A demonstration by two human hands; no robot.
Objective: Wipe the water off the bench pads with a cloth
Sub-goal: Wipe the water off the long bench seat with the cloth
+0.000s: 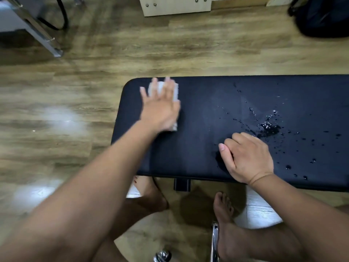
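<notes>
Two hands on one black padded table (207, 110). Left hand (160, 108): grip flat, fingers spread, pressing a white folded cloth (176, 92) at the pad's 10 o'clock corner. Right hand (247, 157): fingers curled, holding nothing, 6 o'clock. Water droplets (268, 127): 3 o'clock.

You get even overhead light: pale glare on the floor (56, 115), your left hand (160, 108) motion-blurred, droplets (269, 127) glinting, edges bowed by the lens.

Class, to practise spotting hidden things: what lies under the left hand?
A white cloth, pressed on the black bench pad by the left hand; its edges show. Its middle and the pad beneath are covered.
</notes>
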